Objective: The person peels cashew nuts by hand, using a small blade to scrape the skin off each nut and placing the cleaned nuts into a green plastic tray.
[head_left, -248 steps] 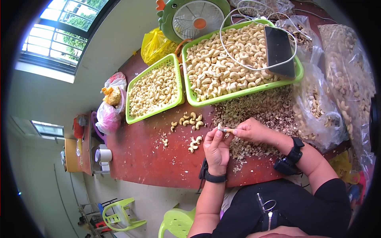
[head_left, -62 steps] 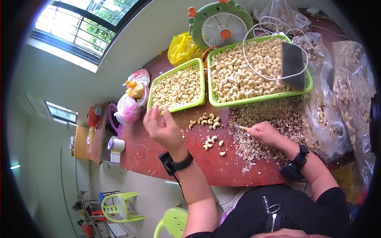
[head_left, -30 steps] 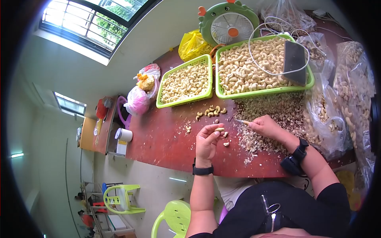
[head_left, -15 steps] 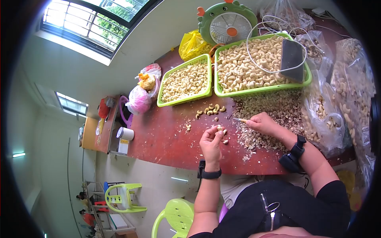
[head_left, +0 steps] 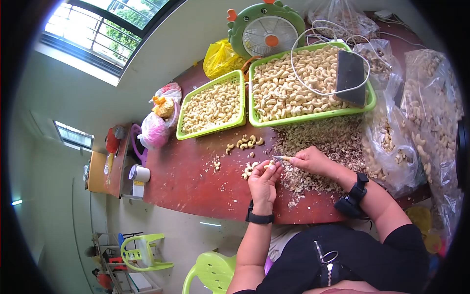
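left hand (head_left: 264, 188): fingertips pinched narrow on one pale cashew (head_left: 270, 165), held just above the red table (head_left: 186, 191). right hand (head_left: 311, 160): fingers closed round the handle of a small knife (head_left: 285, 158), blade pointing toward your left fingertips. the blade tip is near the cashew; whether it touches cannot be told at this size.

under and beside your right hand: a broad heap of skin flakes (head_left: 313, 181), spread along the front of the larger green basket (head_left: 313, 115). a few peeled cashews (head_left: 247, 170) lie just beside your left fingers; a second loose group (head_left: 245, 142) lies farther off, in front of the smaller green basket (head_left: 213, 131).

both baskets hold cashews and stand side by side. a dark phone (head_left: 350, 78) rests at the right end of the larger one, a white cable (head_left: 320, 94) looped over it. behind the baskets: a green fan (head_left: 269, 32) and a yellow bag (head_left: 220, 59). right of the flakes: a clear plastic bag (head_left: 399, 147) with cashews inside. each of your wrists carries a black band.
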A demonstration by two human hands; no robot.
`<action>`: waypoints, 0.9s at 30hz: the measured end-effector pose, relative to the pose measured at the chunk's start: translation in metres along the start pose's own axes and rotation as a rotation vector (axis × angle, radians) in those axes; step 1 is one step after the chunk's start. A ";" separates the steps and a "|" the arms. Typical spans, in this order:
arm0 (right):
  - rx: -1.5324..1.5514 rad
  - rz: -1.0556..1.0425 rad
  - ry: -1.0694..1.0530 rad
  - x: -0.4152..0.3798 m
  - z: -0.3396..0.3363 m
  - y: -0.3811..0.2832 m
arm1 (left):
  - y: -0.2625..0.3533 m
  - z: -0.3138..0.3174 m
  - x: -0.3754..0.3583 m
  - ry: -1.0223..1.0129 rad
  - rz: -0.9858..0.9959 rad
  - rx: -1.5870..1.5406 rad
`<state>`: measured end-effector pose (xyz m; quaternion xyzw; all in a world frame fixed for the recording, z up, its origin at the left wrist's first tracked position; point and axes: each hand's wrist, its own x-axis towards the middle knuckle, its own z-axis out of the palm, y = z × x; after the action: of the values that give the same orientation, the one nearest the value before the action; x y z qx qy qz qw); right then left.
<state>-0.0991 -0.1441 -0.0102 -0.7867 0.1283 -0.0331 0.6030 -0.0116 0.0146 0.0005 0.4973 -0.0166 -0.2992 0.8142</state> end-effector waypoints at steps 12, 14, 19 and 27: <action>0.021 0.068 -0.032 0.001 -0.005 -0.005 | 0.063 0.017 -0.026 0.059 0.995 0.771; 0.058 0.089 -0.037 0.000 -0.005 -0.008 | 0.095 0.036 -0.038 0.170 1.421 0.801; 0.064 0.116 -0.044 0.002 -0.007 -0.009 | 0.170 0.050 0.013 0.271 1.765 0.900; 0.057 0.106 -0.046 0.001 -0.010 -0.011 | 0.103 -0.016 0.086 0.017 0.772 1.166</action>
<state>-0.0980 -0.1512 0.0032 -0.7617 0.1548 0.0135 0.6290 0.1127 0.0173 0.0538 0.8139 -0.3435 0.0733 0.4628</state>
